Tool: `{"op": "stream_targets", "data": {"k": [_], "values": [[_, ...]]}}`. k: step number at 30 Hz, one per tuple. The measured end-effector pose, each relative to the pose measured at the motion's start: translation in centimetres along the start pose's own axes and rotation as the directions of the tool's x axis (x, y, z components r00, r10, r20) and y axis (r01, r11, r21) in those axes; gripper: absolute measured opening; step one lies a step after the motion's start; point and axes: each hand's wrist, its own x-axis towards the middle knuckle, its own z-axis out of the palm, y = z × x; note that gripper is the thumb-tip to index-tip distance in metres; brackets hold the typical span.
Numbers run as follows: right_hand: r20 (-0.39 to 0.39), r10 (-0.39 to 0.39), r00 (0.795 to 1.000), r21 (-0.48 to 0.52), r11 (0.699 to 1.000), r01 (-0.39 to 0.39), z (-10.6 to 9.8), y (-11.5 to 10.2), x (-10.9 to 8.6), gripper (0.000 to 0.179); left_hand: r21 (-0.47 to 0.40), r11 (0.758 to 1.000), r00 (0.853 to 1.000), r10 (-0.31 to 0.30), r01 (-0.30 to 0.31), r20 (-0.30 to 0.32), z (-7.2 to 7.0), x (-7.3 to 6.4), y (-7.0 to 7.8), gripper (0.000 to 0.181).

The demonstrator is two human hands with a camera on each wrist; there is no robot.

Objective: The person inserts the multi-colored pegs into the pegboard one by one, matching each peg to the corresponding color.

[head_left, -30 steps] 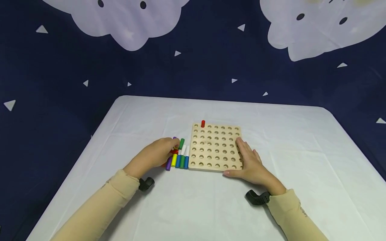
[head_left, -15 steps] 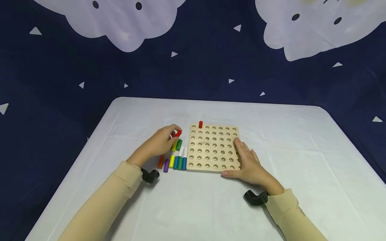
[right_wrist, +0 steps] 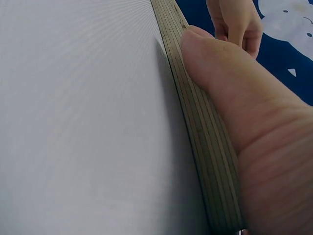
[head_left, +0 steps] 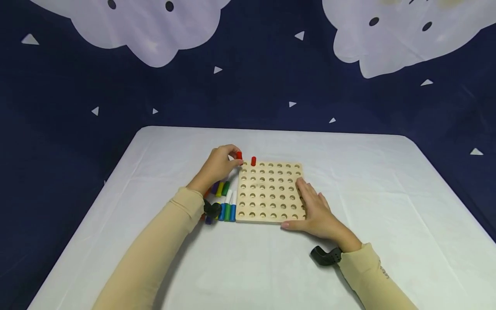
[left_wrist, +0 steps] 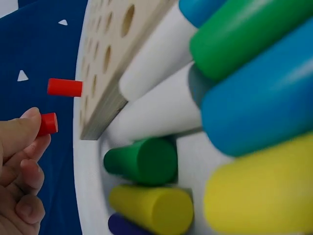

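My left hand [head_left: 220, 164] pinches a red peg [left_wrist: 49, 124] between thumb and index finger, with the other fingers curled loosely. It holds the peg at the far left corner of a square wooden pegboard [head_left: 267, 184], close to the corner hole. In that far row another red peg [head_left: 253, 161] stands upright. My right hand [head_left: 319, 215] rests against the board's near right corner: the thumb [right_wrist: 210, 58] lies along the front edge, and the fairly straight fingers lie along the right side.
Left of the board lie loose pegs: white pegs [left_wrist: 161, 110], a green peg [head_left: 226, 188], a yellow peg [head_left: 220, 189] and several others, partly hidden by the left wrist and its black camera [head_left: 212, 209]. Everything lies on a white-covered table [head_left: 267, 267] before a dark blue backdrop.
My left hand has picked up the red peg from the loose pegs and carried it away from me and rightward to the board's far left corner. The right hand keeps its place on the board.
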Motion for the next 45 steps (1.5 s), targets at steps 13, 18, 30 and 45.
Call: {"op": "stream_targets", "data": {"k": [13,18,30,45], "values": [[0.019,-0.005,1.000,0.013,1.000,0.005,0.4,-1.0,0.2,0.135,0.020,1.000,1.000,0.016,-0.015,-0.026,0.7,0.7,-1.1,0.015],[0.025,-0.014,1.000,0.020,1.000,0.013,0.5,-1.2,0.3,0.135,0.032,0.999,1.000,0.005,-0.005,-0.001,0.6,0.6,-1.1,0.018],[0.029,-0.012,1.000,0.007,1.000,0.012,0.2,-1.3,0.3,0.134,0.044,0.996,0.994,-0.074,0.071,0.075,-0.2,0.1,-0.9,0.037],[0.020,-0.001,1.000,0.001,1.000,0.001,-0.1,-0.3,0.2,0.134,0.160,0.980,0.955,-0.156,0.118,0.252,-1.9,-4.0,-1.0,0.030]]}}
